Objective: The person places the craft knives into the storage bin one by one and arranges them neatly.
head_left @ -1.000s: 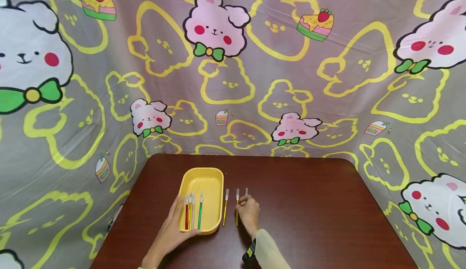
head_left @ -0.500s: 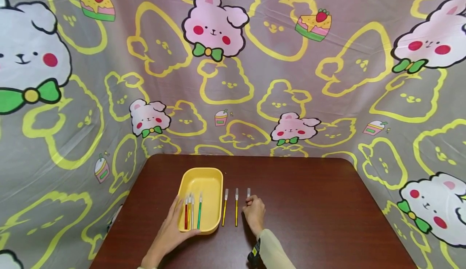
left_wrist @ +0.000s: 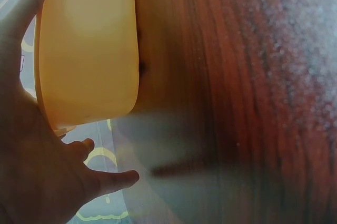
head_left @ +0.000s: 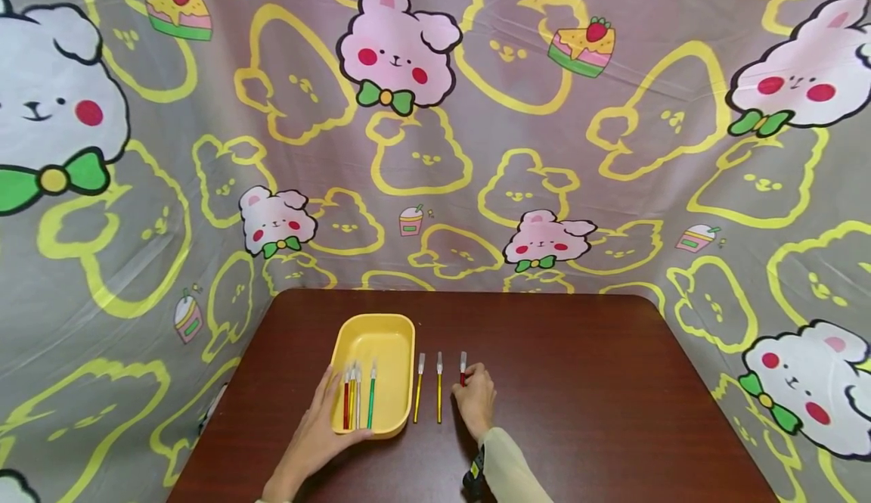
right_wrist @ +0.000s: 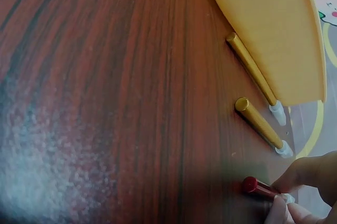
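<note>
A red craft knife [right_wrist: 259, 188] with a clear cap lies at the right end of a short row, close to the tabletop. My right hand [head_left: 475, 399] pinches it between thumb and fingers near the cap and covers part of its handle. Two gold craft knives, a nearer one [head_left: 439, 389] and one beside the tray [head_left: 418, 391], lie parallel to its left. My left hand [head_left: 314, 429] rests at the near left corner of the yellow tray [head_left: 408, 336], thumb along its near edge, fingers spread along its left side. Several capped craft knives [head_left: 371, 397] in red, gold, silver and green lie in the tray.
The brown wooden table [head_left: 565, 382] reaches under both arms. Cartoon-printed curtains [head_left: 435, 132] hang behind it and at both sides. A dark wrist-worn device [head_left: 474, 473] sits at the right sleeve.
My right hand has moved a little to the right with the red craft knife, away from the gold one. More of its red handle now shows. The left hand and tray stay put.
</note>
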{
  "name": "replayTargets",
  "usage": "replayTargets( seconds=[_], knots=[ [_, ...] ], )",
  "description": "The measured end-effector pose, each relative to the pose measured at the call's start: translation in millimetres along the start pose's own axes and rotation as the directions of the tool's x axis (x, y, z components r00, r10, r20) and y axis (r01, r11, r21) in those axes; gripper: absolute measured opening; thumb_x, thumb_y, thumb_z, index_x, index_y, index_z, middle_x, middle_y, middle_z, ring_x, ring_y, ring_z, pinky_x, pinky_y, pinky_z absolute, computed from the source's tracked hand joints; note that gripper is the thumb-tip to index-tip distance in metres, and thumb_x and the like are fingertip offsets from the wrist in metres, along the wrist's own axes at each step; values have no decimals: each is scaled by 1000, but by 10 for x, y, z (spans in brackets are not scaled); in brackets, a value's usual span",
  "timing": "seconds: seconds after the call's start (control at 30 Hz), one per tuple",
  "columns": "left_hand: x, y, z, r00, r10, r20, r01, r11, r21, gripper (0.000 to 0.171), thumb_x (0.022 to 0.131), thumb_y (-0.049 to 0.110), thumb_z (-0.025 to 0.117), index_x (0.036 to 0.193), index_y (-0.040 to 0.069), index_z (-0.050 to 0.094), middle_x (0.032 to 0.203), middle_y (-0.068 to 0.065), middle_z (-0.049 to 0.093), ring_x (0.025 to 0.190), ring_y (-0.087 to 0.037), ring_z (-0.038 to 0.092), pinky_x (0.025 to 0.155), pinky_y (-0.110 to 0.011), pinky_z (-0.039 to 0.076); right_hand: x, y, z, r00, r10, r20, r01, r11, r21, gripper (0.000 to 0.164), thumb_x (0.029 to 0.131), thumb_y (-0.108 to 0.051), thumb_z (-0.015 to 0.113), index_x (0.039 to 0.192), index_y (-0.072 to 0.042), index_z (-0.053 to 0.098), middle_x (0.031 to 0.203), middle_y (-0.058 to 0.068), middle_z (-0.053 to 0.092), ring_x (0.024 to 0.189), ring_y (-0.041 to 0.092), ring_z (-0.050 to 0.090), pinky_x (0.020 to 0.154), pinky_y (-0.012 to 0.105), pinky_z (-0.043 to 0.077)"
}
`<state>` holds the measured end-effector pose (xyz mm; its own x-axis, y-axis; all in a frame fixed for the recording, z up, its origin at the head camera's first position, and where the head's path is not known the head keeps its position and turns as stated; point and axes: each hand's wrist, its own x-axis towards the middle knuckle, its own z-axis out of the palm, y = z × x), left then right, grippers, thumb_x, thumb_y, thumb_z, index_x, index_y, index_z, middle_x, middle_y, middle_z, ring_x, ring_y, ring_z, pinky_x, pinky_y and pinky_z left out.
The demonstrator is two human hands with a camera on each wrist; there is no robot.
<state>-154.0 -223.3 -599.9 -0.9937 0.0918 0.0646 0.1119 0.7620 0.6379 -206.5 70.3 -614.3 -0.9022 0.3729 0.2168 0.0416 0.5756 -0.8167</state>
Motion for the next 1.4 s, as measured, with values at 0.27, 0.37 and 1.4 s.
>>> replayTargets(
  seconds=[0.27,0.37,1.4],
  knots=[
    [11,2,-12,999,-34,33,34,999,-5,132,74,68,87,171,17,15,176,-12,7,147,-52,36,111,-79,29,6,9,19,999,-30,-31,28,997,-73,30,70,5,85,92,0,66,76,6,65,71,38,67,68,55,54],
    [10,0,-18,998,-47,37,47,999,-6,132,74,68,88,171,17,14,176,-11,6,148,-52,35,111,-79,28,17,15,30,999,-42,-30,39,994,-101,28,69,3,86,91,1,69,74,6,68,72,41,69,67,55,56],
    [3,-8,-32,999,-30,31,31,999,-36,131,75,65,89,171,15,15,176,-12,6,147,-51,37,111,-79,28,176,-258,-87,990,91,106,-86,995,-51,12,77,-10,88,82,-4,79,75,3,77,80,34,74,79,53,58]
  ],
)
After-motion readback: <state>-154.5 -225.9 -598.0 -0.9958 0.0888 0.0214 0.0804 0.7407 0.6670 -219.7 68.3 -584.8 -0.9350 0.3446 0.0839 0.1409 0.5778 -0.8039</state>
